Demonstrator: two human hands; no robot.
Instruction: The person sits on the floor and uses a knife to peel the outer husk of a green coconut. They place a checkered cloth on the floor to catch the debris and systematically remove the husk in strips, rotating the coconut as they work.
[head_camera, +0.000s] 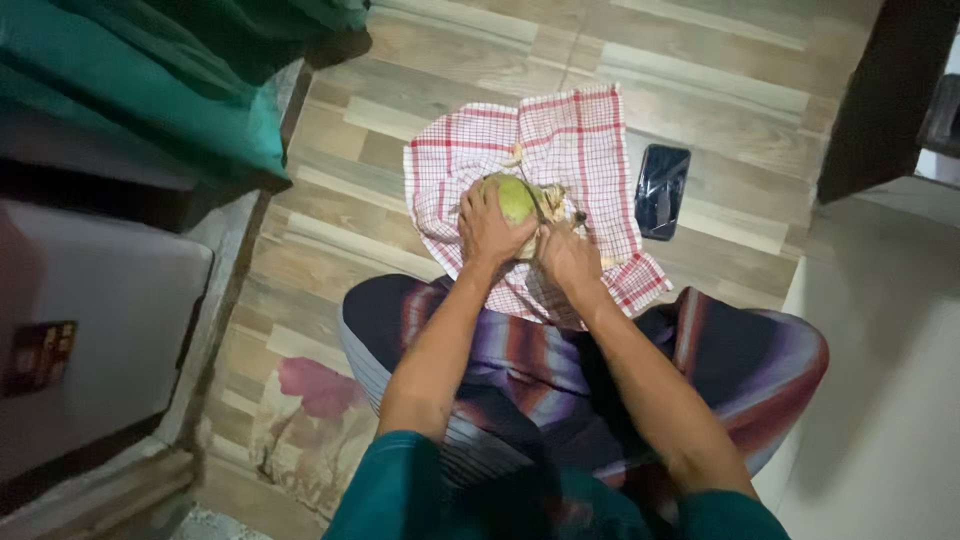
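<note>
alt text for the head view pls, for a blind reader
Seen from above, a seated person's left hand and right hand grip a green coconut over a red-checked cloth on a wood-pattern floor. A dark phone lies right of the cloth.

Dark rectangular phone (662, 190) with blank glossy screen on floor beside checked cloth, small red-and-yellow label (38, 357) on grey box far left

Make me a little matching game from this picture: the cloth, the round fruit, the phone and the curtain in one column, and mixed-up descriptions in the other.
Things:
1. cloth
2. round fruit
3. phone
4. curtain

Descriptions:
A. dark and shiny, lying on the floor beside the cloth
B. teal, hanging at upper left
C. red and white checks, spread on the floor
D. green, held by the left hand and right hand

Pairs: 1-C, 2-D, 3-A, 4-B
</note>
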